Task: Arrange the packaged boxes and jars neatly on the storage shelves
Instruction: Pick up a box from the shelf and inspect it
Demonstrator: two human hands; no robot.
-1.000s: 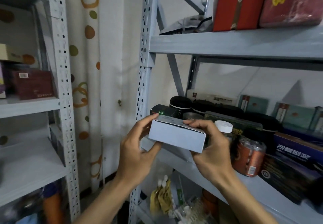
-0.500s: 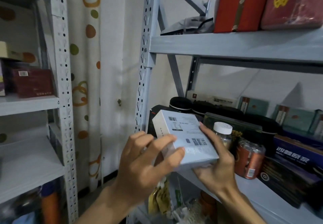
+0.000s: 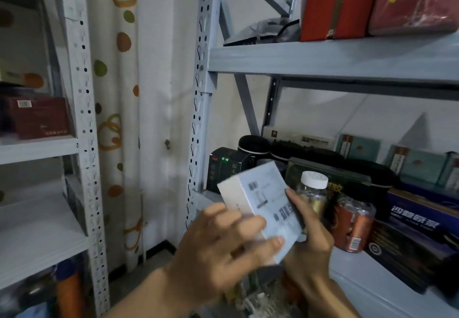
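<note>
Two grey steel racks stand against a white wall with a spotted curtain between them; the right rack's middle shelf (image 3: 367,288) is crowded with dark tins, teal cartons and a clear jar (image 3: 311,193). The white box (image 3: 260,193) is in the air just in front of that shelf's left end, near the jar and the black cartons (image 3: 224,168), not yet resting on anything. Both hands hold it: the left hand (image 3: 223,240) has its grip closed over the box's near lower end, fingers laid across the printed face, while the right hand (image 3: 310,240) cups the far side with the thumb pressed on the print. Holding it at two ends likely lets the person turn it and read which way it should face before it is slotted in. A second ago the box lay level with a plain side toward the camera; since then it has been rolled so the printed face shows and tipped more upright, and the left hand, now blurred, has slid over its front.
</note>
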